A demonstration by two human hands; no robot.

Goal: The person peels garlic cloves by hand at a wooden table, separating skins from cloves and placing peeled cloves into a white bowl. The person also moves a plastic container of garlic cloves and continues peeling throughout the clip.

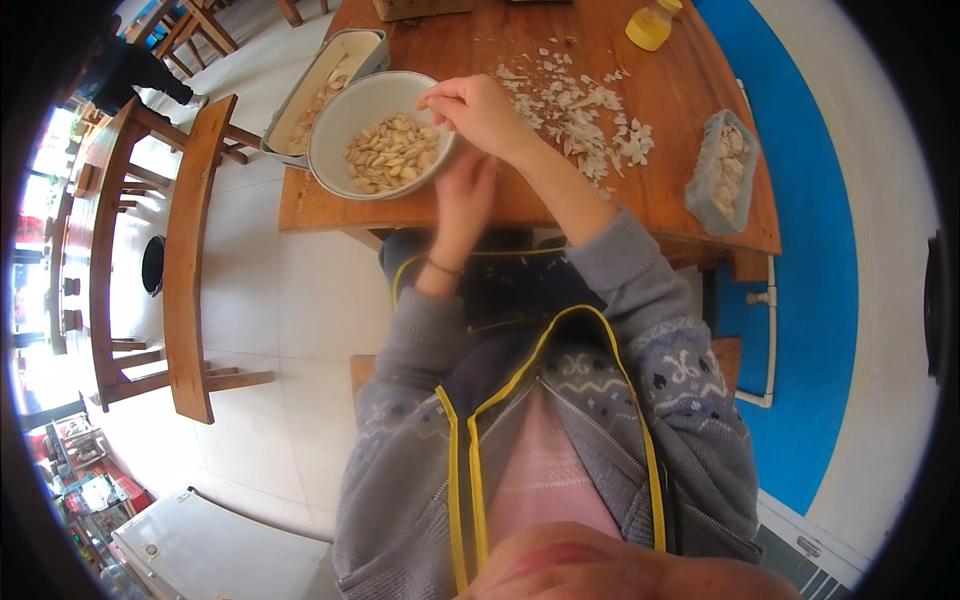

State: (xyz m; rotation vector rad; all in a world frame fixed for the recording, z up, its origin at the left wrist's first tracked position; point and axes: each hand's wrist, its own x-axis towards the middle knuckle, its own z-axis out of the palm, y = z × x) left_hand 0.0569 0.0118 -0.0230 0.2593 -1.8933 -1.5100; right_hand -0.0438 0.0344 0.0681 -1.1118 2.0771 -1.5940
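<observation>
My right hand (480,112) is over the right rim of a white bowl (326,142), its fingertips pinching a small tan piece that looks like a garlic clove (422,103). Peeled garlic cloves (394,154) cover the bottom of this bowl. Just below and nearer to me, my left hand (466,187) is beside the bowl's right side, blurred. Its fingertips are partly hidden behind the right hand, so what they hold cannot be seen. Loose garlic skins (581,112) lie scattered over the wooden table (517,202) to the right of my hands.
A rectangular tub (367,56) with some cloves stands behind the bowl's left side. On the right, a clear plastic container (724,172) holds garlic. A bottle of yellow liquid (651,26) stands farther back. Wooden benches (191,262) and a walking person (127,71) are at left.
</observation>
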